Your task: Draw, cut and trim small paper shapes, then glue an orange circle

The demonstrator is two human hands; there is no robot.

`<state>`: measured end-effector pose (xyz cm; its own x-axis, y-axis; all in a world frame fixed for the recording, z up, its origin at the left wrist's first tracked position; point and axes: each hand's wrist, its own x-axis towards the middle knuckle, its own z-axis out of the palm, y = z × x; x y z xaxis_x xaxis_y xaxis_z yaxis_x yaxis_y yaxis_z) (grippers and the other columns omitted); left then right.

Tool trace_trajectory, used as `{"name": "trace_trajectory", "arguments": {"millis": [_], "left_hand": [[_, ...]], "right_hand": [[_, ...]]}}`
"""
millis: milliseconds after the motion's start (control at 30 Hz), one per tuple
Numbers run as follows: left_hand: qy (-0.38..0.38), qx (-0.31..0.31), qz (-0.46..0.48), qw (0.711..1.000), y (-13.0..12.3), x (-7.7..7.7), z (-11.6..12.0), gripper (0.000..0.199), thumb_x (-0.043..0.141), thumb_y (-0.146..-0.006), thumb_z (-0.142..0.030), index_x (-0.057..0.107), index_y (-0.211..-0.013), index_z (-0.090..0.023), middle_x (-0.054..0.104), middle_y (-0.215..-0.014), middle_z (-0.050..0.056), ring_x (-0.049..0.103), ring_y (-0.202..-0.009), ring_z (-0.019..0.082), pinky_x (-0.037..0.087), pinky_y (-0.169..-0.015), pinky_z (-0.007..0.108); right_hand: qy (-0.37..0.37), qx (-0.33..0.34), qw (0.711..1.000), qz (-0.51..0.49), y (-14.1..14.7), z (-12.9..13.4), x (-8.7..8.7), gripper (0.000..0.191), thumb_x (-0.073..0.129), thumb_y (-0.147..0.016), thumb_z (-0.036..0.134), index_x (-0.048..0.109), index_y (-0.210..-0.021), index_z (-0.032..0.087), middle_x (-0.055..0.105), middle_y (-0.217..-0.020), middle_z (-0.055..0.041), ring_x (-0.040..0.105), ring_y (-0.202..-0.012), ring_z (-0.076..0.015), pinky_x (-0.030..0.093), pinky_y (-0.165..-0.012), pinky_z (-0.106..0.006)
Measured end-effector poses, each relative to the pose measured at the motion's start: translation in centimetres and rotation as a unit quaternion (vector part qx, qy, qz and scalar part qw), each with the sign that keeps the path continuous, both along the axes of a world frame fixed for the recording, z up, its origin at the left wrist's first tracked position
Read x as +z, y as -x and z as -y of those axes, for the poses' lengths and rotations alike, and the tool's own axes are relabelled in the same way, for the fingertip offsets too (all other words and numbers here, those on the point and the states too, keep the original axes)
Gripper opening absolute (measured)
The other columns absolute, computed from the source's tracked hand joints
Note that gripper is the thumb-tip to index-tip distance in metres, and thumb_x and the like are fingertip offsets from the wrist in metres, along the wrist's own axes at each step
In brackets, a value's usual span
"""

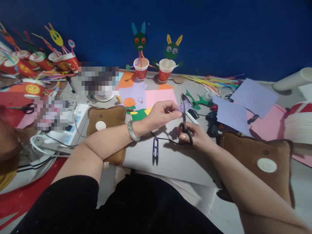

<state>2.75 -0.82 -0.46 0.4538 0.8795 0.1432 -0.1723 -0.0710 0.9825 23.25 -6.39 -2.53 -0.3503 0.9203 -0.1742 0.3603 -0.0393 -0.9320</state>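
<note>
My left hand (163,113) pinches a small piece of purple paper (185,106) with a drawn outline on it. Around the handles of black scissors (187,130) my right hand (195,135) is closed. The scissor blades point up and lie across the purple paper; whether they are cutting into it I cannot tell. Below the hands, purple thread snips (155,151) lie on the table. Green paper scraps (198,101) and a white marker (192,117) are just beyond the scissors.
Two decorated paper cups (141,73) with paper faces stand against the blue wall. Brown cushions (107,117) lie at both sides, a power strip (75,123) at left. Purple sheets (232,115) and pipe cleaners (202,82) lie at right. Another person's arm (8,139) shows far left.
</note>
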Motion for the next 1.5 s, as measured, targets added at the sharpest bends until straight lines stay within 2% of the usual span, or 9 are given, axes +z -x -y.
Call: {"name": "trace_trajectory", "arguments": {"millis": [400,867,1267,1500], "left_hand": [[0.023,-0.014,0.014,1.0,-0.04,-0.07,-0.05,0.048,0.091,-0.07,-0.052,0.058,-0.072,-0.016,0.055,-0.069,-0.004,0.049,-0.064,0.006,0.041,-0.058,0.022],[0.018,-0.02,0.011,1.0,0.1,-0.03,-0.04,0.046,0.09,-0.074,-0.052,0.062,-0.076,-0.015,0.059,-0.072,-0.003,0.053,-0.067,0.007,0.044,-0.061,0.022],[0.028,-0.024,0.018,0.999,0.11,0.15,0.08,0.046,0.091,-0.072,-0.051,0.061,-0.076,-0.016,0.057,-0.072,-0.003,0.051,-0.065,0.007,0.042,-0.058,0.022],[0.025,-0.013,0.024,0.999,0.11,0.08,0.06,0.047,0.09,-0.072,-0.051,0.06,-0.076,-0.016,0.058,-0.071,-0.004,0.051,-0.063,0.006,0.043,-0.059,0.022]], "right_hand": [[0.007,-0.012,1.0,0.025,-0.15,0.0,0.05,0.064,0.084,-0.065,0.079,0.056,-0.066,0.021,0.052,-0.061,0.0004,0.046,-0.06,-0.0145,0.039,-0.055,-0.029],[0.0,-0.016,0.999,0.037,-0.61,0.01,-0.45,0.066,0.08,-0.067,0.082,0.053,-0.065,0.022,0.051,-0.06,-0.0001,0.045,-0.06,-0.0148,0.037,-0.053,-0.029],[0.011,-0.03,0.999,0.025,-0.56,0.2,-0.14,0.063,0.085,-0.062,0.079,0.057,-0.065,0.022,0.054,-0.06,-0.0009,0.046,-0.059,-0.0149,0.038,-0.052,-0.03],[0.006,-0.02,0.999,0.039,-0.46,0.02,0.19,0.066,0.082,-0.063,0.082,0.055,-0.064,0.022,0.052,-0.059,-0.0005,0.045,-0.06,-0.0152,0.038,-0.053,-0.03]]}}
